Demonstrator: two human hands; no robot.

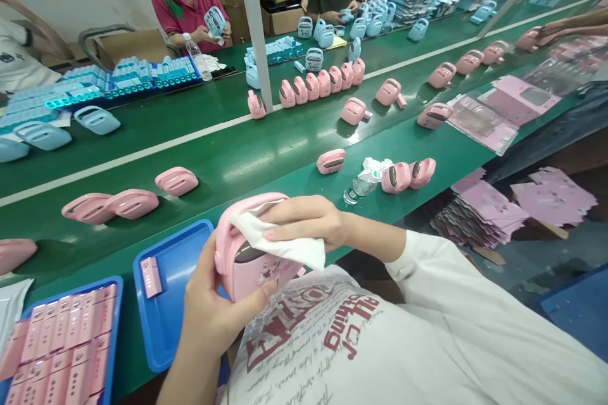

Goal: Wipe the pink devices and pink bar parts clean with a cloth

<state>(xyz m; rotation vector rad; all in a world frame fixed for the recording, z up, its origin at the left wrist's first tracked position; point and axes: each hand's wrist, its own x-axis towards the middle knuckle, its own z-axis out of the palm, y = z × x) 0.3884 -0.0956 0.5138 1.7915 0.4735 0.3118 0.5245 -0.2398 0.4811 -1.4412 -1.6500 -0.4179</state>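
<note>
My left hand (216, 307) grips a pink handled device (247, 259) from below, thumb across its front. My right hand (308, 221) presses a white cloth (285, 245) against the top and side of that device, fingers curled on the cloth. The device is held over my lap, just in front of the green belt's near edge. A blue tray (173, 294) with one pink strip part (151, 276) lies right behind my left hand.
A green conveyor belt (247, 152) carries several pink devices and, farther back, blue ones. A second blue tray (116, 329) full of pink strips sits at lower left. A small bottle (360, 188) lies to the right. Two other people work across the belt. Pink packaging stacks (479, 212) stand on the right.
</note>
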